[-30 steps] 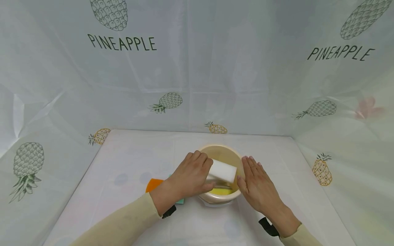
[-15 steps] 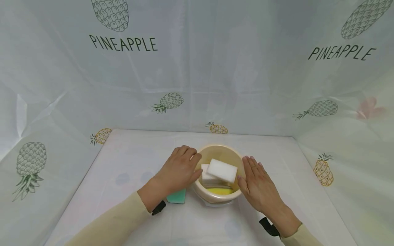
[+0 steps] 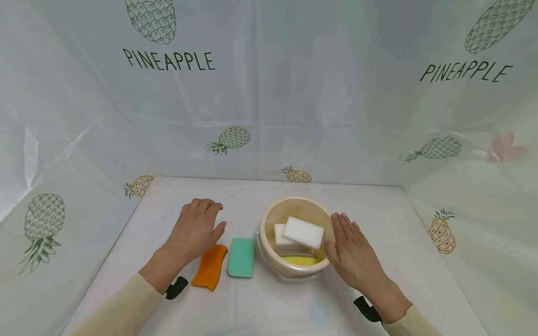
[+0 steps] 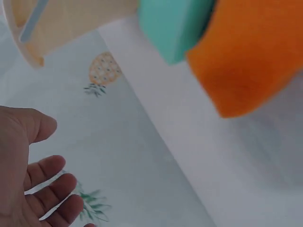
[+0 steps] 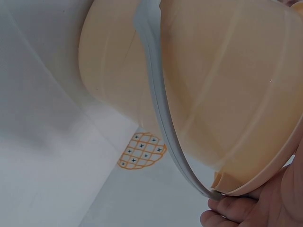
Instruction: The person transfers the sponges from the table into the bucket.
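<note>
In the head view a cream bucket point(image 3: 269, 212) stands on the table with two white sponges, the upper one point(image 3: 303, 232) tilted over the lower point(image 3: 282, 240), and a yellow piece point(image 3: 300, 260) below them. My right hand point(image 3: 355, 256) rests against the bucket's right rim, fingers straight and thumb tip at the edge. My left hand point(image 3: 195, 228) holds nothing; its fingers are loosely bent over the table, left of the bucket. Close under it lies an orange wavy sponge point(image 3: 211, 268), with a teal sponge point(image 3: 241, 258) beside it.
A grey bucket handle point(image 5: 158, 90) hangs down the bucket's near side in the right wrist view. The white-covered table point(image 3: 269, 308) ends at a back edge, where a pineapple-print sheet point(image 3: 311, 107) rises behind and at both sides.
My left hand has let go of the upper white sponge, which stays in the bucket, and has moved left to above the orange sponge. The right hand has kept its place at the rim.
</note>
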The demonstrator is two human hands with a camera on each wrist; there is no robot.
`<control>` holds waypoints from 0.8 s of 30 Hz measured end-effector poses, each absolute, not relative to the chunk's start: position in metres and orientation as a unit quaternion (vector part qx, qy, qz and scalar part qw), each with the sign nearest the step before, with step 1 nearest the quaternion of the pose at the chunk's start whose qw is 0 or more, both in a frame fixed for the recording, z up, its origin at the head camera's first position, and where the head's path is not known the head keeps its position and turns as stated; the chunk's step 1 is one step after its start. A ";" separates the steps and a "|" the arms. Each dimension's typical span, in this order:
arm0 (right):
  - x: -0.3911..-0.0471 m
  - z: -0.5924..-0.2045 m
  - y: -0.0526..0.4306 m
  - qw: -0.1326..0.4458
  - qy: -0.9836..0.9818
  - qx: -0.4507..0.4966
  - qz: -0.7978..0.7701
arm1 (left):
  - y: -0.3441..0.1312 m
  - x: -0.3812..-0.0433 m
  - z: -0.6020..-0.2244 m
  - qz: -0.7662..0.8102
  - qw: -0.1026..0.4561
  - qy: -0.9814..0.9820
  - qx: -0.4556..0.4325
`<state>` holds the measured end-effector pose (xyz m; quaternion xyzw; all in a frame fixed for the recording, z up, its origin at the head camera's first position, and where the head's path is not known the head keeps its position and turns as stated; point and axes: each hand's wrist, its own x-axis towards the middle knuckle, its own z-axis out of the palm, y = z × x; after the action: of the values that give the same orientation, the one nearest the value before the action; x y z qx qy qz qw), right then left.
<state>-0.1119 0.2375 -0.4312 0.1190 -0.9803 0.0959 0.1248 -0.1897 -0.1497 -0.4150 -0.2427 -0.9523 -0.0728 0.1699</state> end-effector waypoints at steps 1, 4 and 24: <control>-0.112 -0.431 0.237 0.126 -0.980 0.119 0.096 | -0.155 -0.188 -0.418 -0.073 0.172 -0.954 -0.234; -0.112 -0.432 0.237 0.129 -0.980 0.120 0.096 | -0.168 -0.181 -0.428 -0.079 0.173 -0.958 -0.212; -0.112 -0.432 0.237 0.124 -0.980 0.117 0.098 | -0.186 -0.122 -0.505 -0.083 0.086 -0.984 -0.135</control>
<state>-0.1123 0.2373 -0.4321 0.1173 -0.9804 0.0979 0.1244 -0.1218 -0.1859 -0.5052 -0.1353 -0.9836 -0.0827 0.0858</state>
